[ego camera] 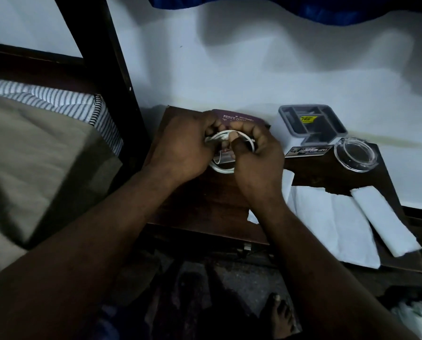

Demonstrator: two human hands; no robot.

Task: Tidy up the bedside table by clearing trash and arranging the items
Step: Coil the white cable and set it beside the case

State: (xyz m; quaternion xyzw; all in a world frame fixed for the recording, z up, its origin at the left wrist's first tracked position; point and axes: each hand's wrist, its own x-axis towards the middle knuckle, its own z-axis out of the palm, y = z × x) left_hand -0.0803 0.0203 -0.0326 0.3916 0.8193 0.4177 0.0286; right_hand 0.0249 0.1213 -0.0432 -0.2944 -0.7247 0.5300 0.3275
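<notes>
Both hands meet over the back left of the dark wooden bedside table. My left hand grips a coiled white cable, and my right hand pinches the same coil from the right side. A loop of the cable hangs below the fingers. Behind the hands lies a maroon case with white lettering, partly hidden. A small clear item under the hands cannot be made out.
A grey compartment organiser stands at the back against the white wall, with a clear round glass dish to its right. White paper sheets and a folded white tissue lie on the table's right. A bed borders the left.
</notes>
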